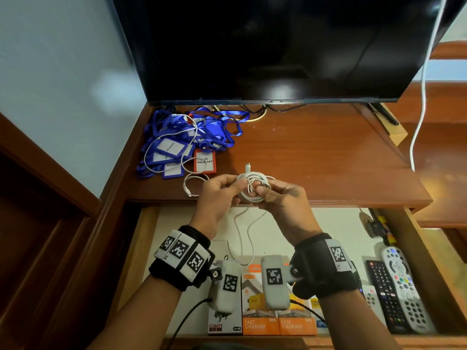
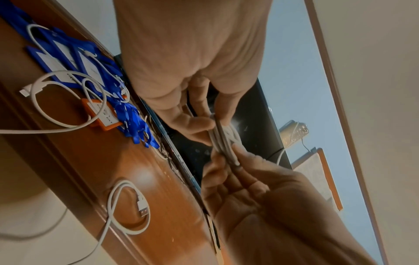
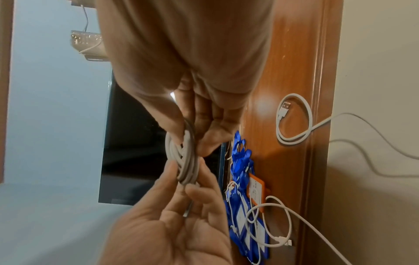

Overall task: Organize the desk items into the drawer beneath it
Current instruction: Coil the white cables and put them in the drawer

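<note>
Above the desk [image 1: 316, 147] edge, dead centre, both hands work a white cable coil [image 1: 252, 186]. Left hand [image 1: 219, 195] pinches the coil from nine o'clock, right hand [image 1: 280, 198] grips it from three, plug poking up at twelve. Best play, I'd say: keep the loops pinched flat, tuck the loose end through snugly, then lower it into the open drawer [image 1: 278, 223] at six. Lanyards [image 1: 192, 137] and a loose cable [image 1: 194, 185] wait at ten o'clock.
</note>
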